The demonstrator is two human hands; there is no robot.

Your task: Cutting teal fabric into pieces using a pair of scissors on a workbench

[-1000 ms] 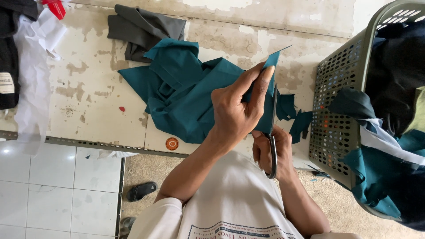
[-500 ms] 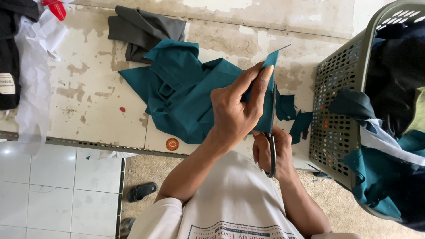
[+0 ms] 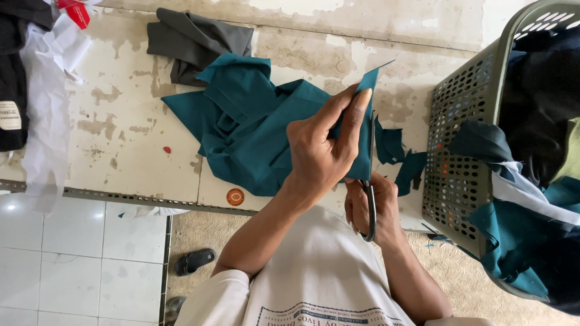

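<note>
Two hands are working up over the table's point(image 3: 139, 151) edge: my left hand point(image 3: 323, 151) is pinching the teal cloth point(image 3: 366, 130) taut while my right hand point(image 3: 370, 208) is gripping the scissors point(image 3: 370, 211). I am keeping the cloth stretched straight so the blades should be cutting cleanly.

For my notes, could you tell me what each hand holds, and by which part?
The left hand pinches the teal cloth piece along its edge. The right hand holds scissors by the handle loops.
</note>
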